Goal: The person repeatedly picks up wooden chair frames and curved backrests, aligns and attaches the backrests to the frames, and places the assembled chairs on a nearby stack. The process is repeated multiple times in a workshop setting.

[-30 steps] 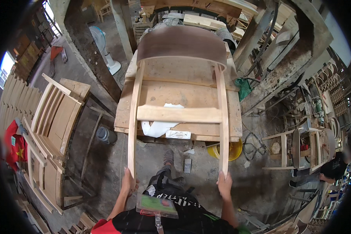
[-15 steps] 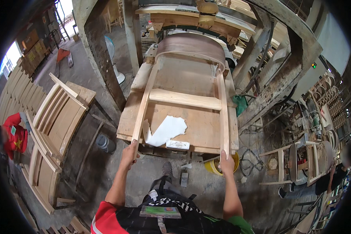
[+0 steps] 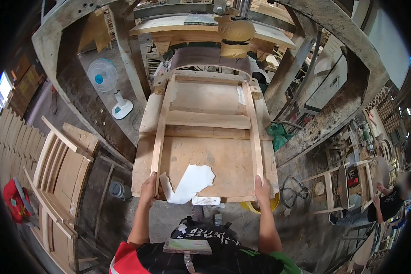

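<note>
A wooden chair frame (image 3: 208, 120) lies on the workbench (image 3: 228, 155), its two long side pieces running toward me and a crosspiece joining them. At its far end a dark, curved backrest panel (image 3: 203, 59) reaches under a yellowish block (image 3: 236, 34) on the machine. My left hand (image 3: 148, 187) is closed round the near end of the left side piece. The near end of the right one is in my right hand (image 3: 262, 188), thumb on top. Between them lie a torn white sheet (image 3: 194, 181) and a small white block (image 3: 206, 201) at the bench's front edge.
Heavy metal machine posts (image 3: 324, 114) flank the bench. A standing fan (image 3: 102, 75) is beyond the left post. A yellow bucket (image 3: 275, 201) sits below the bench's right corner. Wooden frames (image 3: 64, 182) lie at left near a person in red (image 3: 16, 201); another person (image 3: 390, 201) works at right.
Both hands have pushed the chair frame farther onto the bench, bringing the curved panel's far end under the yellowish block. My view has shifted; the fan now shows more fully.
</note>
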`<state>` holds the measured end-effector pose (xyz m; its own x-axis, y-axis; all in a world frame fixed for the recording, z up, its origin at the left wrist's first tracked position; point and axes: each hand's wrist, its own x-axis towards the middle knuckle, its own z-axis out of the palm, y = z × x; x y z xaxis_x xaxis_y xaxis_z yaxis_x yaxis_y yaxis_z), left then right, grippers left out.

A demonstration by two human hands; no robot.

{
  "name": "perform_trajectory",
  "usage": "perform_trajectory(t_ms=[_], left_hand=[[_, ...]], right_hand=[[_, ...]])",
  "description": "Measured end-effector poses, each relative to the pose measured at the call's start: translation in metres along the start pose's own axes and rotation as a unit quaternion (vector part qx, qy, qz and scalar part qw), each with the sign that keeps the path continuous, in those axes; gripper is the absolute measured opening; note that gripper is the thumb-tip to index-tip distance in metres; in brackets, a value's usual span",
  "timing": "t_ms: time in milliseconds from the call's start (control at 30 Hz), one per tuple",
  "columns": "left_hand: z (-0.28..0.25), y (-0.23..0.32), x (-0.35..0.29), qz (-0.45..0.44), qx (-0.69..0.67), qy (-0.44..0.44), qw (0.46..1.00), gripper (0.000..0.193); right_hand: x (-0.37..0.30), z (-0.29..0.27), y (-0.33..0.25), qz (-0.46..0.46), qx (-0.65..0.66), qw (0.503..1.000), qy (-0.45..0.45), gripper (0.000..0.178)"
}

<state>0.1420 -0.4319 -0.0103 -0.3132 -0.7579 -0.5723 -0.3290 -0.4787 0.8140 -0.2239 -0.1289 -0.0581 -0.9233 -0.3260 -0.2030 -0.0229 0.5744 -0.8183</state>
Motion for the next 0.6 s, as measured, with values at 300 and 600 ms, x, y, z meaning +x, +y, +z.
perform_trajectory(t_ms=[300,600], left_hand=[[0.001,-0.003,0.0,-0.011,-0.014,0.012,1.0,0.059],[0.008,0.002,0.005,-0.035,-0.012,0.006,0.999,0.058]], right_hand=[[0.006,0.002,-0.005,0.029,-0.029,0.999,-0.021,0.054],[0.018,0.004,0.024,-0.041,-0.073,0.996,0.03,0.051]])
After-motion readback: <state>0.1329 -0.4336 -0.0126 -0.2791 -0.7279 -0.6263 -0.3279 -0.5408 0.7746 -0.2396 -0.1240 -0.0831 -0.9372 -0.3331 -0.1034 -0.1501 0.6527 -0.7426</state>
